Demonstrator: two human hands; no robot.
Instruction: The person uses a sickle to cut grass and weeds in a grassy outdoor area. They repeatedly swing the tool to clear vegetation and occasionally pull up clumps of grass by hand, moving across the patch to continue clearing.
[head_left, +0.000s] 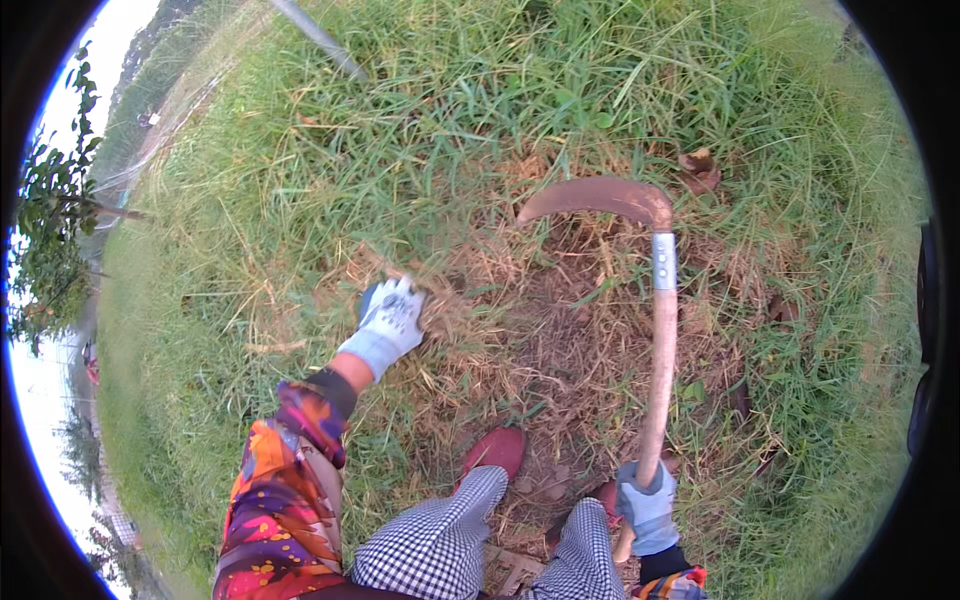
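My right hand (648, 504), in a grey-white work glove, is closed around the lower part of a sickle's wooden handle (661, 360). The handle stretches away from me, and a metal collar joins it to the rusty curved sickle blade (600, 196), whose tip points left above the grass. My left hand (390, 319), gloved too, reaches down into dry cut grass (450, 322) left of the blade. Its fingertips are partly lost in the grass, so whether they grip any stalks cannot be told.
Green grass (465, 135) surrounds a patch of bare soil and straw (570, 337). My red shoes (499, 450) stand at its near edge. A grey pole (322, 37) rises at the top left. Brown dry leaves (699, 171) lie beyond the blade. A leafy tree (56, 195) is at far left.
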